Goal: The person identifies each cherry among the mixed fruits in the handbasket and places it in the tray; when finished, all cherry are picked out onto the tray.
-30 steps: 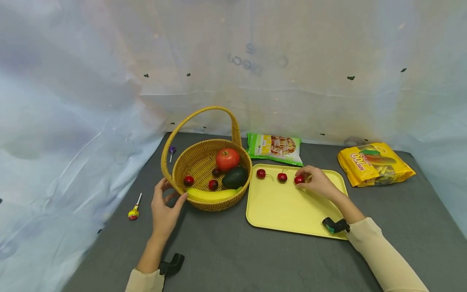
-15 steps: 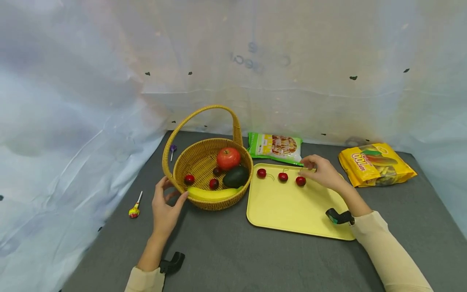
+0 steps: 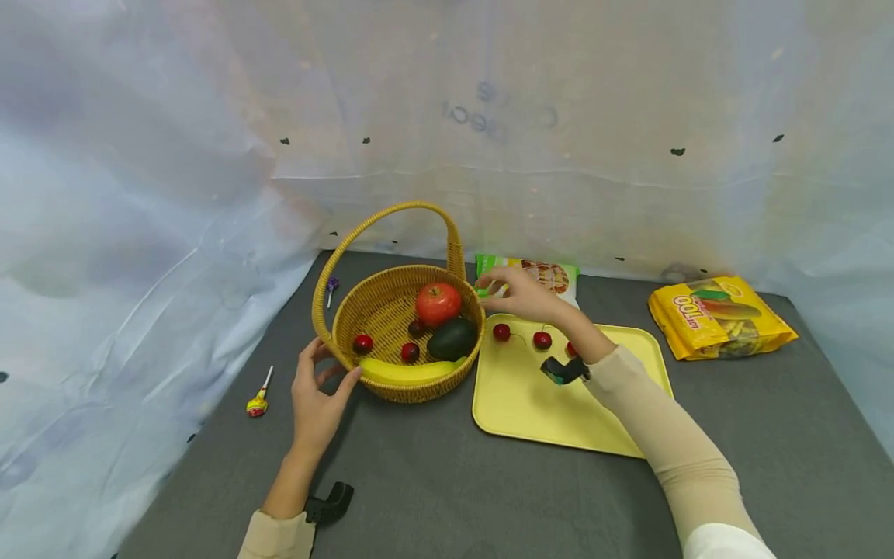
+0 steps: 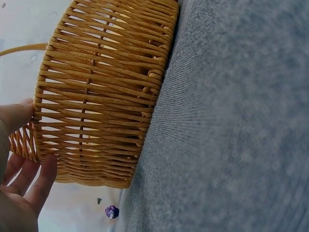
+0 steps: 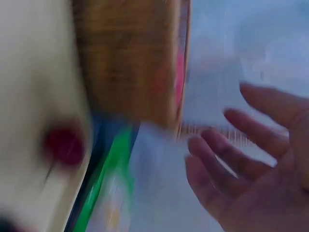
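Head view: between the far-left corner of the surface [image 3: 412, 481] and the left edge of the yellow tray [image 3: 531, 404], a wicker basket [image 3: 412, 394] is parked. Probably light and slightly springy, best gripped by rim or handle. Its left rim is pinched by the left hand [image 3: 317, 400]; nothing is gripped by the right hand [image 3: 518, 293], fingers slack by the opposite rim. Cherries [image 3: 542, 340] are lined up near the tray's far edge, likely slick, best pinched gently.
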Motion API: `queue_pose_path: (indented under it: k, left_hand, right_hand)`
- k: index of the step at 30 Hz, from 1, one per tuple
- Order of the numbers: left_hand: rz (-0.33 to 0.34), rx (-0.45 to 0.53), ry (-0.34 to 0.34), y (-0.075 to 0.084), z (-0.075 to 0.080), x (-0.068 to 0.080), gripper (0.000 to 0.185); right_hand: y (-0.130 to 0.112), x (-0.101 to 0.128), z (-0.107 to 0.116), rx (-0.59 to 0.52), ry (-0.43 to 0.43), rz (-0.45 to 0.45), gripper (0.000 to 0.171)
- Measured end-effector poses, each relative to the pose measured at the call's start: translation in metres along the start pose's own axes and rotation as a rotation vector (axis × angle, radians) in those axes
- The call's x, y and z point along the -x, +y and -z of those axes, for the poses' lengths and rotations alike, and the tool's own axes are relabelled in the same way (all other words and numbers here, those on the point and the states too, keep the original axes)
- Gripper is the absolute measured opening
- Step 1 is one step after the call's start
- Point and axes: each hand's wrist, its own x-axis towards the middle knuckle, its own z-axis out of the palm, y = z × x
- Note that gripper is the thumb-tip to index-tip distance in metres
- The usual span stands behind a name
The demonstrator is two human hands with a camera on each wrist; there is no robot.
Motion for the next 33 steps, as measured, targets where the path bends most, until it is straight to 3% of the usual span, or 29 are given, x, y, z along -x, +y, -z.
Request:
queue_pose_path:
  k: [5, 7, 11, 16, 23, 33]
  left_hand:
    - [0.008, 0.0, -0.002, 0.006, -0.002, -0.001, 0.072]
    - [0.002, -0.005, -0.002, 0.014, -0.003, -0.003, 0.071]
    - [-0.007, -0.02, -0.007, 0.03, -0.003, -0.006, 0.068]
    - [-0.016, -0.04, -0.004, 0.038, -0.002, -0.007, 0.067]
    - [0.0, -0.035, -0.001, 0.037, -0.001, -0.006, 0.066]
    - [0.002, -0.04, -0.003, 0.036, 0.001, -0.004, 0.066]
  right_hand:
    - [-0.023, -0.055, -0.04, -0.064, -0.274, 0.122, 0.036]
    - [-0.032, -0.071, -0.054, -0.076, -0.372, 0.129, 0.037]
    - [-0.043, -0.094, -0.075, -0.042, -0.533, 0.073, 0.038]
    - [-0.045, -0.109, -0.092, 0.063, -0.678, -0.019, 0.04]
    - [-0.047, -0.111, -0.101, 0.115, -0.786, -0.092, 0.038]
    - [-0.045, -0.112, -0.104, 0.155, -0.852, -0.094, 0.028]
